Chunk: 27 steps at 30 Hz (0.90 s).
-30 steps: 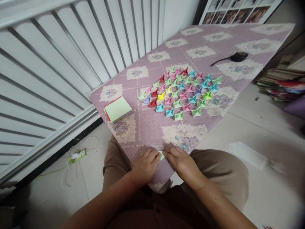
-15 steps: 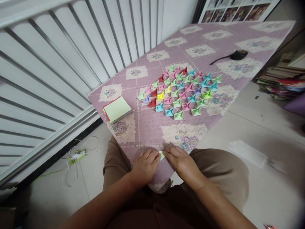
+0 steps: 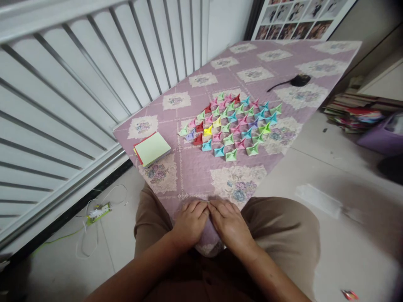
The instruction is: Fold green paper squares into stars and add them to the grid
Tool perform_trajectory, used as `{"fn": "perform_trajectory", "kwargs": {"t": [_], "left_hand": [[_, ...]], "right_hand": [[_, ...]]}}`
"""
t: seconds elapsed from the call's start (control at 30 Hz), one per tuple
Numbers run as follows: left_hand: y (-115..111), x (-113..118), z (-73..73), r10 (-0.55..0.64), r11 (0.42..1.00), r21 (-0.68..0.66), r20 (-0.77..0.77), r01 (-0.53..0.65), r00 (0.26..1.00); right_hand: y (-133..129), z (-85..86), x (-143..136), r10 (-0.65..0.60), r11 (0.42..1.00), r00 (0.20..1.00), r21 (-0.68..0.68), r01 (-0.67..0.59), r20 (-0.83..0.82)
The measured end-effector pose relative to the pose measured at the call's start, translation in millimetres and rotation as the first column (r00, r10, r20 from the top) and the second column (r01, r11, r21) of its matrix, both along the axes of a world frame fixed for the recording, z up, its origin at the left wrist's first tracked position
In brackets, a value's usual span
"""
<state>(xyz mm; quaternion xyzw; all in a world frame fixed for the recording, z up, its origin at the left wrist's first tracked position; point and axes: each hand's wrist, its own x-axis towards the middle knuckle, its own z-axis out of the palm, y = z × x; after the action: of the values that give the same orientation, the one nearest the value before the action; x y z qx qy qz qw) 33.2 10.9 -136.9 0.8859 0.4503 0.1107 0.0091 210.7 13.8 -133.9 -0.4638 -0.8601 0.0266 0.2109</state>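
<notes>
My left hand (image 3: 191,219) and my right hand (image 3: 227,219) meet at the near corner of the table, fingers bent and pressed down side by side. Beneath their fingertips is a small light-green piece of paper (image 3: 207,201), almost wholly covered; only a pale sliver shows between them. Beyond the hands, several small folded paper pieces (image 3: 228,140) in green, pink, red, blue, yellow and purple stand in rows, their points turned up. To the left lies a stack of paper sheets (image 3: 153,147), pale green on top with red and yellow edges showing.
A purple floral cloth (image 3: 195,174) covers the table. A black object with a cord (image 3: 300,80) lies toward the far right. White slatted panelling (image 3: 94,79) runs along the left edge. A power strip (image 3: 99,213) is on the floor, and books (image 3: 349,110) are piled at right.
My hands have come together over the light-green paper, which showed between them before and is now nearly hidden. The whole view has shifted slightly.
</notes>
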Motion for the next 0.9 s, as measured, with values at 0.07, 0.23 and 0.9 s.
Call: {"fn": "perform_trajectory", "kwargs": {"t": [0.07,0.23,0.9], "left_hand": [[-1.5,-1.5,-1.7,0.003,1.000,-0.003,0.008,-0.003,1.000],[-4.9,-4.6,-3.1,0.051,0.998,-0.034,0.028,-0.050,0.998],[-10.0,-6.0,9.6,0.097,0.994,0.040,0.016,-0.098,0.995]], "right_hand": [[-2.0,-3.2,-0.5,-0.009,1.000,1.000,-0.003,0.009,-0.013],[-6.4,-4.2,4.6,-0.041,0.997,0.999,-0.061,0.039,-0.036],[-27.4,3.9,-1.3,-0.214,0.973,0.971,-0.067,0.222,0.103]]}}
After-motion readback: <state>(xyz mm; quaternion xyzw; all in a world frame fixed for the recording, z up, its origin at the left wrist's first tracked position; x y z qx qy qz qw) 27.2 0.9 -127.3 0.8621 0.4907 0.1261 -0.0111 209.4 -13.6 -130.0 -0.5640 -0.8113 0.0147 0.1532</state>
